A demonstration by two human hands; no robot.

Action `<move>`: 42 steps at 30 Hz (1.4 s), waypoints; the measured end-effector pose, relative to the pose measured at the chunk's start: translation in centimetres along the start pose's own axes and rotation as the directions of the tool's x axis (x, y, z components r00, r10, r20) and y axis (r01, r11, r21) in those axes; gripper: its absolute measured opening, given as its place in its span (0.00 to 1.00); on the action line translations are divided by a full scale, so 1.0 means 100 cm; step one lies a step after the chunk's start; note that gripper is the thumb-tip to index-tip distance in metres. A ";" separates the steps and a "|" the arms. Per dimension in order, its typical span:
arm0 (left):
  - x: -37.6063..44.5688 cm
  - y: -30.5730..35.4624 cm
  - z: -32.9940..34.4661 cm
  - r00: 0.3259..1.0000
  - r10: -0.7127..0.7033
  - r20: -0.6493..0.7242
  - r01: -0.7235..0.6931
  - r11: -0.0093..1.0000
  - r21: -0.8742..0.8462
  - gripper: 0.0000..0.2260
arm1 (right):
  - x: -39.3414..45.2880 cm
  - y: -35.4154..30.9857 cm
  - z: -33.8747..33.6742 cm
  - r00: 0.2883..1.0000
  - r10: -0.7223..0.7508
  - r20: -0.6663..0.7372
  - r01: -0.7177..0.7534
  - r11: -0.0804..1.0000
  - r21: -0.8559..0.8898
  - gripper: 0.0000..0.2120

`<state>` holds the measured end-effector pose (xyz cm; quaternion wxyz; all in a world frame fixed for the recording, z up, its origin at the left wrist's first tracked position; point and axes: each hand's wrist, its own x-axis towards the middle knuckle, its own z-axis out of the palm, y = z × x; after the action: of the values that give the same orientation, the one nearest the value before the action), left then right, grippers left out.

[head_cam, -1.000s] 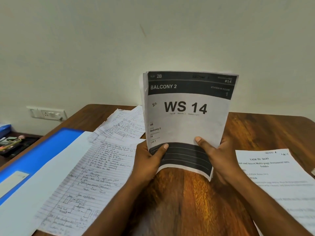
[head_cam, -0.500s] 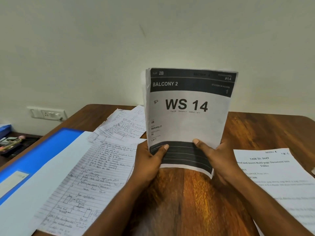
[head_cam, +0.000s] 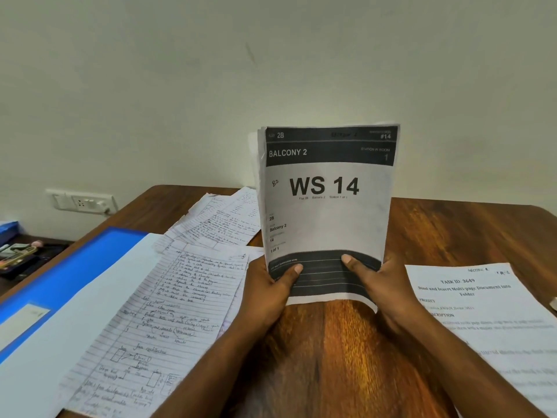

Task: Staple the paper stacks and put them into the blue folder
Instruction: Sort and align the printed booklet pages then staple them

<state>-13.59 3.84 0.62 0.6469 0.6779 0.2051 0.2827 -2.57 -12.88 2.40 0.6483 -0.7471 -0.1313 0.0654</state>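
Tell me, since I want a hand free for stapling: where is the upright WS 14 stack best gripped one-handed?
Probably mid-way up its left edge, from the left: the WS 14 stack stands upright, sheets fan slightly there, and both hands pinch only its bottom.

Brown wooden table (head_cam: 452, 236) carrying an open blue plastic folder (head_cam: 75, 276), handwritten lined paper sheets (head_cam: 168, 321), and a printed white task sheet (head_cam: 488, 321).

An office: wooden desk (head_cam: 452, 236) strewn with handwritten notes (head_cam: 168, 303), wall socket (head_cam: 81, 202).
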 end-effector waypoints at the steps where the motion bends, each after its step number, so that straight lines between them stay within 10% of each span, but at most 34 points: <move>1: 0.001 -0.002 0.000 1.000 0.008 0.001 -0.008 1.000 0.006 0.14 | 0.000 0.001 0.000 1.000 0.008 0.001 -0.008 1.000 0.002 0.19; 14: 0.015 0.033 -0.045 0.961 0.276 0.025 -0.271 0.919 0.285 0.07 | 0.011 -0.072 -0.069 0.957 -0.289 -0.006 0.268 0.878 0.397 0.17; 23: 0.009 0.041 -0.057 0.868 0.431 0.246 -0.497 0.755 0.427 0.13 | 0.005 -0.095 -0.096 0.850 -0.526 -0.022 0.520 0.846 -0.119 0.34; 32: 0.004 0.043 -0.054 0.762 0.585 0.276 -0.637 0.602 0.481 0.28 | -0.011 -0.108 -0.098 0.798 -0.545 0.258 0.593 0.785 -0.178 0.18; 37: 0.015 0.050 -0.060 0.844 0.535 0.045 -0.525 0.805 0.276 0.18 | -0.001 -0.098 -0.094 0.849 -0.517 0.111 0.525 0.848 -0.066 0.10; 42: 0.015 0.037 -0.050 0.983 0.171 -0.060 -0.181 0.946 -0.269 0.18 | 0.011 -0.082 -0.091 0.905 -0.423 0.050 0.422 0.906 0.037 0.12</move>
<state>-16.06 8.33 4.53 0.7026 0.5927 0.1142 0.3769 0.01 -20.24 11.96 0.6523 -0.6907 -0.3073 -0.0538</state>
